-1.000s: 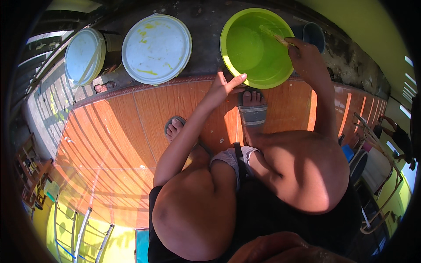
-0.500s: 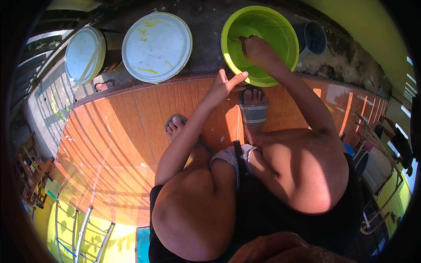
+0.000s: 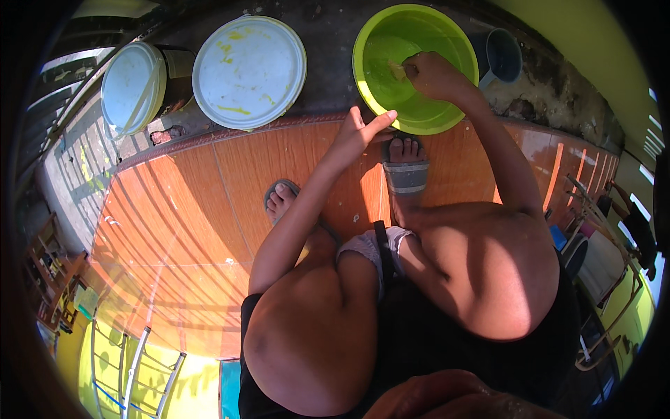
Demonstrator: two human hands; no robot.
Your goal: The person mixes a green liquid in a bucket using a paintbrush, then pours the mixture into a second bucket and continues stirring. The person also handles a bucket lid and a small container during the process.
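A lime-green basin [image 3: 457,119] with water in it stands in front of me, beyond the tile edge. My right hand [image 3: 436,75] is down inside it, fingers pinched together. A small, pale yellowish piece [image 3: 396,70] shows at the fingertips against the water; its kind is too blurred to make out. My left hand [image 3: 359,136] is at the basin's near left rim, thumb stretched to the rim and the other fingers apart. Nothing shows in its grip.
Left of the basin stand a white-lidded bucket [image 3: 249,73] with yellow smears and a second lidded bucket [image 3: 132,87]. A dark dipper [image 3: 502,56] with a handle is right of the basin. My sandalled feet [image 3: 405,167] rest on orange tiles [image 3: 188,188]. A metal rack [image 3: 132,370] stands lower left.
My right hand has shifted right within the basin, and the pale piece at its fingertips has moved with it. The water looks stirred. My left hand stays by the rim.
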